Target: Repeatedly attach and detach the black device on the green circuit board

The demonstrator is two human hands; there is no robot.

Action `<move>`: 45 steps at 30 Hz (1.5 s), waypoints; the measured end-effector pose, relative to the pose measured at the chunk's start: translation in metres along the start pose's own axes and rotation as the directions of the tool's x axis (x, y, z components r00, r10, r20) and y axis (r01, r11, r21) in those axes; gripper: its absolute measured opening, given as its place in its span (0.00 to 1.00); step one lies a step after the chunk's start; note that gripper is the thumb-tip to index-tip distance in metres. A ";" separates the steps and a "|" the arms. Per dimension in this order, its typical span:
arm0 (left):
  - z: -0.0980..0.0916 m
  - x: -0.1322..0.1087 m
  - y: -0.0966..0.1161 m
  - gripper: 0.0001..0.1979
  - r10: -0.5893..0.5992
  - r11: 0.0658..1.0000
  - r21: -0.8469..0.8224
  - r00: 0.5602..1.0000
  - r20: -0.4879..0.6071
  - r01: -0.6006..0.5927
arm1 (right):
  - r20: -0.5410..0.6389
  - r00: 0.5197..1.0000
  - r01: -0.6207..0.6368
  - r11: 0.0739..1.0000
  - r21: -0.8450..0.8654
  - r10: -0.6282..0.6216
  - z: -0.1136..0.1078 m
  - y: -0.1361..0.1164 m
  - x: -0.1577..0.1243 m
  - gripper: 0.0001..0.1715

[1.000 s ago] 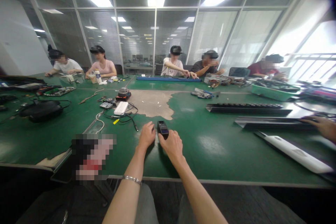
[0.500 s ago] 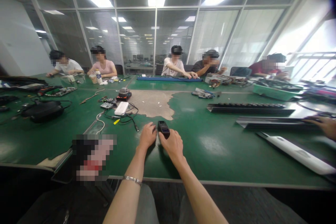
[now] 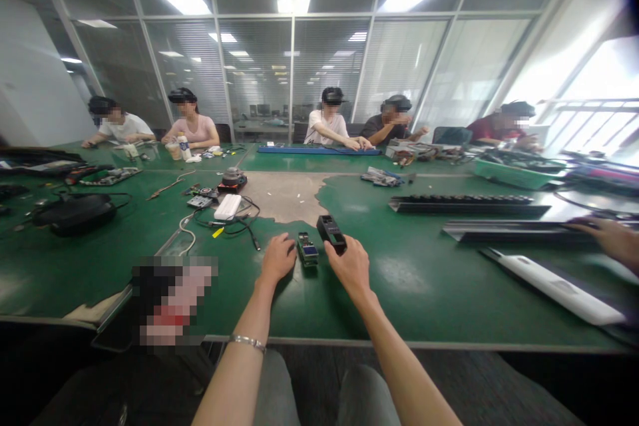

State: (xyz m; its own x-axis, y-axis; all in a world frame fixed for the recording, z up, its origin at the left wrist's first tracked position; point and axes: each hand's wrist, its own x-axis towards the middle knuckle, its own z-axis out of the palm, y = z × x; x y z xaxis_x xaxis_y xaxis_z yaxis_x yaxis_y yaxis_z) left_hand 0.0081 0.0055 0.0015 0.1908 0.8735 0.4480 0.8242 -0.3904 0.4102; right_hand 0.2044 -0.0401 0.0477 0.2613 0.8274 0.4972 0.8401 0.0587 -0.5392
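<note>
My right hand (image 3: 352,267) grips a small black casing (image 3: 331,233) and holds it just above the green table (image 3: 409,279). A small circuit board with a blue screen (image 3: 308,251) lies on the table between my hands. Beside that board on the left rests my left hand (image 3: 278,257), its fingers curled down against the tabletop with nothing visible in them. A metal bracelet (image 3: 247,342) is on my left wrist.
A white power bank (image 3: 227,206) with black cables lies ahead on the left, near a black pouch (image 3: 74,213). Long black strips (image 3: 466,204) and a white bar (image 3: 554,287) lie at right, where another person's hand (image 3: 612,239) rests. Several people sit across the table.
My right hand has lifted the black casing off and moved it to the right, uncovering the small circuit board on the table. My left hand stayed beside it.
</note>
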 end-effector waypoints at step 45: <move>0.000 -0.003 0.001 0.16 0.029 1.000 0.011 0.999 0.022 -0.029 | 0.003 0.999 0.036 0.995 0.092 -0.037 0.007 -0.010 -0.005 0.25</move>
State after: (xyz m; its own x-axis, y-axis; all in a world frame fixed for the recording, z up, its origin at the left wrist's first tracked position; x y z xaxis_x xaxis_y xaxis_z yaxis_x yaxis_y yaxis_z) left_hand 0.0080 0.0025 0.0007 0.2262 0.8678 0.4423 0.8239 -0.4127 0.3884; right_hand 0.1920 -0.0408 0.0460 0.2289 0.8262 0.5148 0.8016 0.1401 -0.5812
